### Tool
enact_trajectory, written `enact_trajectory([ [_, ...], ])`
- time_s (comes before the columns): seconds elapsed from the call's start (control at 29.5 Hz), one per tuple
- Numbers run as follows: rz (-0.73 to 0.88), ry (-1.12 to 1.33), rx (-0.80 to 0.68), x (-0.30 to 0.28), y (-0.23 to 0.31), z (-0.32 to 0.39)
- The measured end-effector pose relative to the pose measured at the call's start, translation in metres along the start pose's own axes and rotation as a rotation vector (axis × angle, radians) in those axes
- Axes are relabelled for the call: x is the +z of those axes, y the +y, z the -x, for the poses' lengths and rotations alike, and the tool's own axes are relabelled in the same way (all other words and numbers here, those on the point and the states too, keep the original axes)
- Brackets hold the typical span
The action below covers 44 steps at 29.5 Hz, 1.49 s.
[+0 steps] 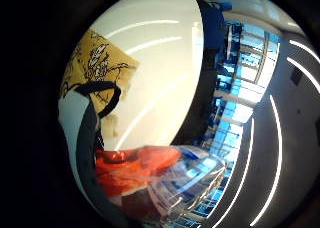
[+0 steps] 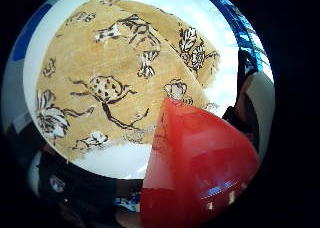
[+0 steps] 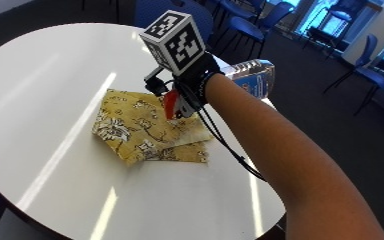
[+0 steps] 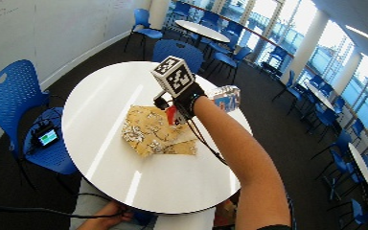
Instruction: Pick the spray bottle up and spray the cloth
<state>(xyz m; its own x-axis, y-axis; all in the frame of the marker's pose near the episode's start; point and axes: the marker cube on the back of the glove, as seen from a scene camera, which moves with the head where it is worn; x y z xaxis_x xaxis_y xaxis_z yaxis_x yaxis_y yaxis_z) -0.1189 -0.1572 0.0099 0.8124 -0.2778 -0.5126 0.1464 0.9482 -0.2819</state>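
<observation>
Overhead, clear spray bottle [image 3: 253,75], red nozzle, yellow floral cloth [image 3: 145,127]

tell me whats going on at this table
A person's gloved right hand holds a clear spray bottle with a red spray head in the air above a yellow flower-patterned cloth. The cloth lies rumpled on the round white table. The red head points down toward the cloth. No spray is visible.

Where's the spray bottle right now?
In the outside view the spray bottle is up off the round white table, held in the gloved right hand, with its red nozzle end over the yellow floral cloth.
</observation>
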Motion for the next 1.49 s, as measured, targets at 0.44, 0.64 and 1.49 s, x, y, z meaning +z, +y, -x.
enact_trajectory([
  [0.44, -0.006, -0.067, 0.009, 0.002, 0.001, 0.000],
  [0.64, -0.091, -0.281, -0.014, -0.022, 0.000, 0.011],
  [1.49, -0.781, -1.536, -0.104, -0.163, -0.026, 0.026],
])
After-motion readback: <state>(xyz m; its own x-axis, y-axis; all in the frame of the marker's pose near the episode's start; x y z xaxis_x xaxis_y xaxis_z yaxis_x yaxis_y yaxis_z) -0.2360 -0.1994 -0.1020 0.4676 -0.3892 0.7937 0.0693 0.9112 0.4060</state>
